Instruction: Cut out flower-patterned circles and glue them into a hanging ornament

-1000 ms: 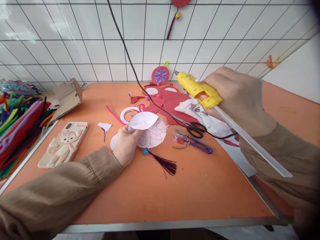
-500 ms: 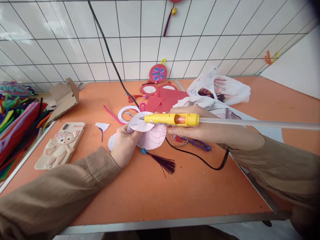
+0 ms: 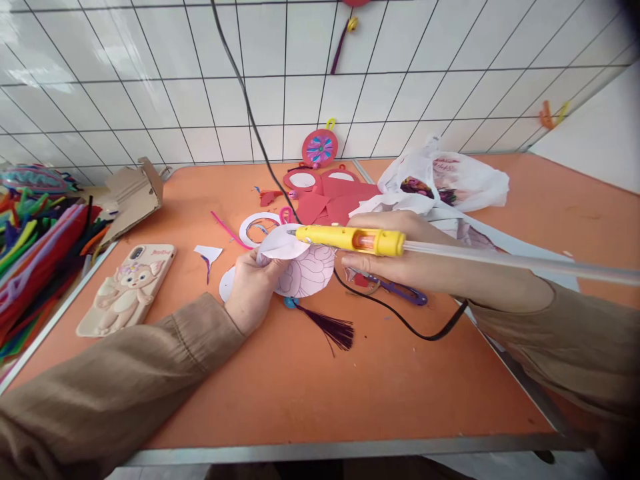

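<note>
My left hand (image 3: pixel 253 288) pinches a round white paper piece (image 3: pixel 309 272) with petal-like lines drawn on it; its upper part is folded or overlaid by a plain pale layer. My right hand (image 3: pixel 400 250) is wrapped round a yellow hot glue gun (image 3: pixel 330 237), a clear glue stick (image 3: pixel 500 259) reaching out of its back. The gun's nozzle is at the upper edge of the paper; whether it touches cannot be made out. Below the paper, a dark purple tassel (image 3: pixel 333 327) with a blue bead (image 3: pixel 291 303) lies on the table.
Red paper pieces (image 3: pixel 345 200), a white paper ring (image 3: pixel 247 230) and a white plastic bag (image 3: pixel 470 180) lie behind my hands. Purple-handled scissors (image 3: pixel 407 293) and a black cord (image 3: pixel 385 318) are near my right hand. A phone (image 3: pixel 127 290) and colourful pipe cleaners (image 3: pixel 40 260) lie left.
The whole view has shifted slightly, moving things a little to the right. The nozzle has drawn slightly back toward the upper edge of the paper. Both hands keep their holds.
</note>
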`<control>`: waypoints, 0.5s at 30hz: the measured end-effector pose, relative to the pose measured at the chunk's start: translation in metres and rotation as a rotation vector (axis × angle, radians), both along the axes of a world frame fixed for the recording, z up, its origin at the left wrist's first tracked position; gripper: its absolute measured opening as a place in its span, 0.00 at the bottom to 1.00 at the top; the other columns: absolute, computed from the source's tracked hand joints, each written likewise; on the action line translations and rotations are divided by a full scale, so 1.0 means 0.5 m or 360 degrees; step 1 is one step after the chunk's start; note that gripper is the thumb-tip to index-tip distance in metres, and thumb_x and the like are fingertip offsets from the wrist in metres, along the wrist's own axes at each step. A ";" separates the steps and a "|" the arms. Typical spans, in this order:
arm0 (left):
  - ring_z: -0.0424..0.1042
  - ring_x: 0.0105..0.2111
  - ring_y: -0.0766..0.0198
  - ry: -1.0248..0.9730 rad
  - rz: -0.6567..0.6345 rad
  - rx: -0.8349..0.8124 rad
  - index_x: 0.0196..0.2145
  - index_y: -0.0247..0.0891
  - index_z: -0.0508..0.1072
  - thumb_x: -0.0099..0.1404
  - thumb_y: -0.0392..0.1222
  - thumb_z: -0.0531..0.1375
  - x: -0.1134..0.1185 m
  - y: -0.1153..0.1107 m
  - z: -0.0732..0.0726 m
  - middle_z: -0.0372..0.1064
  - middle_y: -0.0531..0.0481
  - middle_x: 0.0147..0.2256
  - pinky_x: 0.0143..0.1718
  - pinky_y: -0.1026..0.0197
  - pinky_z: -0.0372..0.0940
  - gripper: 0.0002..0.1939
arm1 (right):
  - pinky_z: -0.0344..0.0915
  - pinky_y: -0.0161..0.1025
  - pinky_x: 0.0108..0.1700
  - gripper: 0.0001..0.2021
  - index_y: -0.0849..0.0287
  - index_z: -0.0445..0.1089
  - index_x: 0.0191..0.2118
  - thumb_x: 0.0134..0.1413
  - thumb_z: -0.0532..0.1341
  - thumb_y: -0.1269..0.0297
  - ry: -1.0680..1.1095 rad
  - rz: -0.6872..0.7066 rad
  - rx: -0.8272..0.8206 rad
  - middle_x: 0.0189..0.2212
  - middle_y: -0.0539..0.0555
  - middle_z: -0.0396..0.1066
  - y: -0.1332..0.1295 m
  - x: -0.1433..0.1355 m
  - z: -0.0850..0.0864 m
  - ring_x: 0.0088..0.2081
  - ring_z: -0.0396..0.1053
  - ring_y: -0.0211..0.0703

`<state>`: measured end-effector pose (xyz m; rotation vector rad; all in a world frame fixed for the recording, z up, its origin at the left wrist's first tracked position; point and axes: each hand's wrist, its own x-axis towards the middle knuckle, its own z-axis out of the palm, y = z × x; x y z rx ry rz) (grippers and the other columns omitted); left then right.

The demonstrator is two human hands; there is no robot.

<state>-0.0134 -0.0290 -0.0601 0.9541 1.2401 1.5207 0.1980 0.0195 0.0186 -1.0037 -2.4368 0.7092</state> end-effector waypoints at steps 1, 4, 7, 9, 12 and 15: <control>0.79 0.41 0.51 -0.0005 0.0002 -0.0007 0.33 0.38 0.83 0.44 0.57 0.75 0.000 0.000 0.000 0.82 0.45 0.35 0.40 0.56 0.71 0.24 | 0.52 0.37 0.26 0.18 0.56 0.58 0.26 0.59 0.62 0.53 -0.0032 0.0003 0.0094 0.19 0.46 0.60 0.001 0.000 -0.005 0.22 0.58 0.35; 0.79 0.36 0.55 -0.0016 -0.0006 -0.0017 0.32 0.38 0.83 0.45 0.56 0.75 0.000 0.001 -0.003 0.82 0.46 0.34 0.37 0.59 0.71 0.22 | 0.49 0.39 0.28 0.18 0.56 0.54 0.25 0.60 0.59 0.53 -0.0089 0.0085 0.0331 0.21 0.47 0.56 0.005 -0.001 -0.017 0.23 0.53 0.36; 0.78 0.33 0.57 -0.0007 -0.0009 -0.0019 0.31 0.37 0.82 0.46 0.55 0.75 -0.001 0.002 -0.007 0.81 0.47 0.32 0.34 0.60 0.70 0.20 | 0.47 0.39 0.28 0.17 0.55 0.50 0.25 0.61 0.57 0.57 -0.0111 0.0134 0.0461 0.21 0.47 0.54 0.002 -0.004 -0.021 0.23 0.51 0.36; 0.78 0.33 0.57 -0.0010 -0.0001 -0.0013 0.30 0.37 0.82 0.46 0.55 0.75 -0.001 0.003 -0.008 0.81 0.47 0.32 0.34 0.60 0.70 0.20 | 0.45 0.40 0.28 0.17 0.55 0.48 0.25 0.59 0.57 0.60 -0.0175 0.0116 0.0513 0.21 0.47 0.53 -0.001 -0.004 -0.020 0.23 0.49 0.37; 0.78 0.35 0.56 -0.0024 0.0002 -0.0016 0.31 0.37 0.82 0.46 0.55 0.75 0.000 0.002 -0.005 0.82 0.46 0.33 0.35 0.60 0.70 0.21 | 0.45 0.40 0.27 0.16 0.55 0.47 0.25 0.57 0.57 0.61 -0.0291 0.0039 0.0560 0.20 0.47 0.54 -0.004 -0.001 -0.017 0.22 0.49 0.37; 0.79 0.36 0.55 -0.0023 -0.0002 -0.0023 0.31 0.36 0.82 0.45 0.55 0.75 0.000 0.002 -0.003 0.82 0.45 0.33 0.35 0.60 0.70 0.22 | 0.45 0.39 0.25 0.17 0.55 0.49 0.25 0.57 0.58 0.58 -0.0322 0.0001 0.0622 0.19 0.46 0.54 -0.006 0.001 -0.018 0.21 0.50 0.36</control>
